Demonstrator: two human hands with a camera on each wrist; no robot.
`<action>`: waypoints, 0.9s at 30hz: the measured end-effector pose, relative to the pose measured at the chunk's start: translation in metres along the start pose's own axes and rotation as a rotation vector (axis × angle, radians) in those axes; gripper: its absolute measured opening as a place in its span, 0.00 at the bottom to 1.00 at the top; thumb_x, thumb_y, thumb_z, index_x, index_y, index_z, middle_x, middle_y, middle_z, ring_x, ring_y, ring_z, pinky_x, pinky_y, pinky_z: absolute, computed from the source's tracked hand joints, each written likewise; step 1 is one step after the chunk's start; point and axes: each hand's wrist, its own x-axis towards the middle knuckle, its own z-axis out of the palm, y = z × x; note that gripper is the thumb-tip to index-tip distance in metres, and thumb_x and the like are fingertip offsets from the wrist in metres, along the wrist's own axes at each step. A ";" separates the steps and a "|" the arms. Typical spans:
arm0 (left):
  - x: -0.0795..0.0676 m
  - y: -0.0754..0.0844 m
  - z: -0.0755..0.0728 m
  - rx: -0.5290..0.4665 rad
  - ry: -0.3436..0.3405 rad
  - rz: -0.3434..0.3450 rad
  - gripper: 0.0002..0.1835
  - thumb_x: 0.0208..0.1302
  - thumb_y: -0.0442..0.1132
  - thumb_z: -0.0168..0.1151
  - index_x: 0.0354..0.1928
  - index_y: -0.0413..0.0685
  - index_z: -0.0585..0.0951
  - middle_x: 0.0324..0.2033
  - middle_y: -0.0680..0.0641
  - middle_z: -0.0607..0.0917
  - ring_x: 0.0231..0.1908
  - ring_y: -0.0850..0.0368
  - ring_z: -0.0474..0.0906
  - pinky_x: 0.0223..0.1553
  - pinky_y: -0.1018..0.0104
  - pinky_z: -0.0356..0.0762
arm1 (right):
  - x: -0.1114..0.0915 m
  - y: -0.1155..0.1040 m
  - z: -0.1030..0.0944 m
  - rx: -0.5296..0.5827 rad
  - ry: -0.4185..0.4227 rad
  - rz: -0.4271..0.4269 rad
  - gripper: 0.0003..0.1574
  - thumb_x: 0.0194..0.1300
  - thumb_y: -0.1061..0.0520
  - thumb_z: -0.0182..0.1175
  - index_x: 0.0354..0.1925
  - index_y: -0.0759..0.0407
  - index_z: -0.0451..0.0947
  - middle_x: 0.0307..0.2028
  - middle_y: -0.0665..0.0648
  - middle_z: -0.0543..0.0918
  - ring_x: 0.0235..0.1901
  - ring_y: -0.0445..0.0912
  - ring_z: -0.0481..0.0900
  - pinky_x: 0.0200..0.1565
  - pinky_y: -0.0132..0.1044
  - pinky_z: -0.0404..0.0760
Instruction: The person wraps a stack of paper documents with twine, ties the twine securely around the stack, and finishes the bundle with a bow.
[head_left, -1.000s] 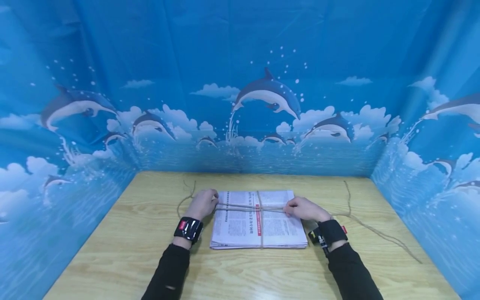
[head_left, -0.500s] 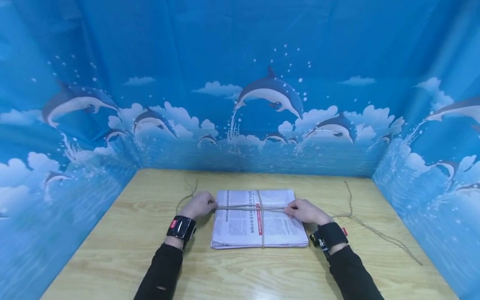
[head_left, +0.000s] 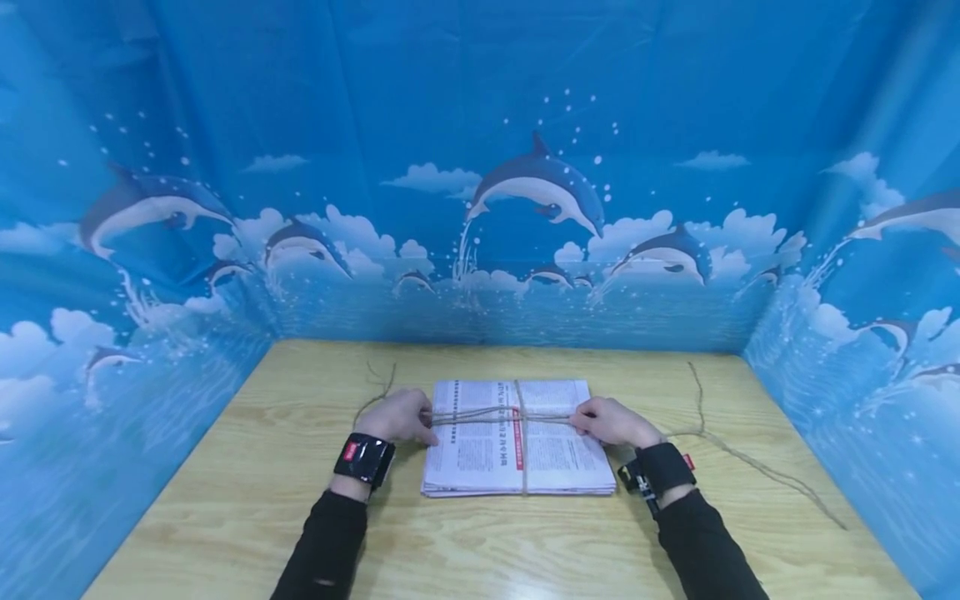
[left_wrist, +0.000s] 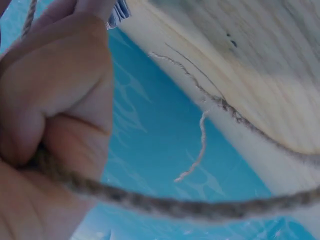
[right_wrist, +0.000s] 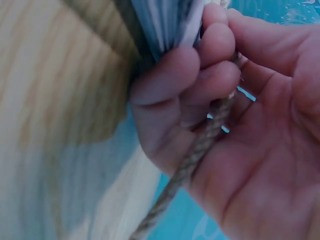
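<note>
A flat stack of newspapers (head_left: 480, 467) lies on the table, crossed by jute twine (head_left: 480, 414) both lengthwise and sideways. At the stack's left edge, my left hand (head_left: 396, 415) holds the twine, its thumb low over the paper. The left wrist view has the twine (left_wrist: 165, 204) running out from under curled fingers (left_wrist: 60, 75). My right hand (head_left: 615, 422) pinches the sideways strands near the right edge. In the right wrist view, twine (right_wrist: 200, 142) passes through the curled fingers (right_wrist: 170, 75), close against the paper edges (right_wrist: 170, 20).
A loose tail of twine (head_left: 765, 471) trails over the wooden table (head_left: 480, 550) to the right. Another, frayed at its end (left_wrist: 202, 140), curls beyond my left hand. A blue dolphin-printed curtain (head_left: 420, 100) encloses the table's back and sides.
My left hand has shifted slightly left and nearer me, and its thumb has spread toward the paper. The sideways strands drew together, then parted again on the left. My right hand stays nearly still.
</note>
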 end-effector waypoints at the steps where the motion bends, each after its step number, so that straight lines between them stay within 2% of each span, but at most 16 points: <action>1: 0.000 0.001 0.001 0.007 0.013 0.000 0.12 0.42 0.42 0.80 0.22 0.52 0.83 0.20 0.54 0.80 0.20 0.59 0.69 0.23 0.67 0.67 | 0.000 0.000 0.000 0.004 -0.002 0.004 0.21 0.76 0.53 0.50 0.25 0.58 0.76 0.16 0.47 0.67 0.14 0.40 0.62 0.22 0.32 0.64; 6: 0.000 0.000 0.003 0.011 0.038 0.004 0.14 0.43 0.42 0.80 0.16 0.52 0.80 0.15 0.55 0.74 0.17 0.61 0.65 0.20 0.69 0.61 | 0.001 0.002 -0.002 0.016 -0.023 0.014 0.21 0.76 0.53 0.50 0.25 0.58 0.76 0.16 0.47 0.68 0.15 0.40 0.63 0.22 0.32 0.66; 10: 0.002 -0.005 0.003 -0.040 0.026 0.017 0.15 0.45 0.43 0.79 0.15 0.51 0.79 0.14 0.56 0.70 0.16 0.62 0.61 0.18 0.70 0.58 | 0.001 0.003 -0.002 0.027 -0.026 0.006 0.21 0.76 0.53 0.50 0.25 0.58 0.76 0.17 0.47 0.68 0.15 0.40 0.63 0.23 0.31 0.66; 14: 0.004 -0.010 0.001 -0.118 0.032 -0.026 0.18 0.52 0.53 0.74 0.18 0.49 0.81 0.13 0.56 0.71 0.14 0.62 0.59 0.17 0.69 0.55 | 0.001 0.004 -0.003 0.018 -0.008 -0.034 0.21 0.76 0.53 0.50 0.25 0.58 0.78 0.17 0.48 0.67 0.18 0.42 0.62 0.25 0.33 0.64; 16: 0.005 -0.011 -0.001 -0.150 0.076 -0.036 0.22 0.58 0.58 0.68 0.19 0.48 0.81 0.12 0.56 0.70 0.13 0.62 0.58 0.15 0.69 0.54 | 0.002 0.004 -0.003 0.014 0.008 -0.048 0.22 0.76 0.52 0.50 0.25 0.57 0.79 0.17 0.48 0.66 0.18 0.42 0.61 0.26 0.33 0.63; 18: 0.006 -0.010 -0.001 -0.156 0.144 -0.019 0.27 0.63 0.60 0.62 0.17 0.46 0.78 0.11 0.56 0.66 0.12 0.62 0.57 0.15 0.69 0.54 | 0.003 0.004 -0.003 0.011 0.021 -0.060 0.22 0.76 0.52 0.50 0.25 0.57 0.79 0.17 0.48 0.65 0.18 0.42 0.60 0.27 0.33 0.62; 20: 0.008 -0.008 -0.001 -0.138 0.217 0.008 0.28 0.67 0.58 0.59 0.15 0.46 0.72 0.11 0.56 0.62 0.13 0.62 0.57 0.16 0.69 0.55 | 0.004 0.004 -0.003 0.018 0.032 -0.061 0.23 0.76 0.52 0.50 0.25 0.56 0.80 0.17 0.47 0.64 0.18 0.42 0.59 0.26 0.32 0.62; 22: 0.009 -0.007 0.000 -0.108 0.275 0.016 0.26 0.67 0.54 0.61 0.14 0.51 0.69 0.11 0.56 0.62 0.13 0.62 0.58 0.16 0.70 0.55 | 0.003 0.003 -0.003 0.018 0.039 -0.066 0.23 0.75 0.51 0.52 0.24 0.55 0.80 0.16 0.47 0.64 0.17 0.41 0.58 0.25 0.31 0.61; 24: 0.011 -0.007 0.003 -0.054 0.301 -0.004 0.27 0.67 0.51 0.62 0.12 0.53 0.66 0.11 0.56 0.63 0.13 0.62 0.58 0.16 0.70 0.55 | 0.003 0.003 -0.002 0.012 0.027 -0.068 0.23 0.74 0.51 0.53 0.22 0.56 0.80 0.15 0.46 0.64 0.15 0.41 0.58 0.24 0.31 0.60; 27: 0.013 -0.008 0.006 0.010 0.298 -0.036 0.27 0.65 0.49 0.64 0.11 0.54 0.65 0.10 0.56 0.63 0.13 0.63 0.59 0.17 0.70 0.55 | 0.002 0.004 -0.002 -0.003 -0.004 -0.071 0.24 0.73 0.50 0.55 0.20 0.56 0.79 0.13 0.46 0.62 0.14 0.40 0.56 0.23 0.30 0.59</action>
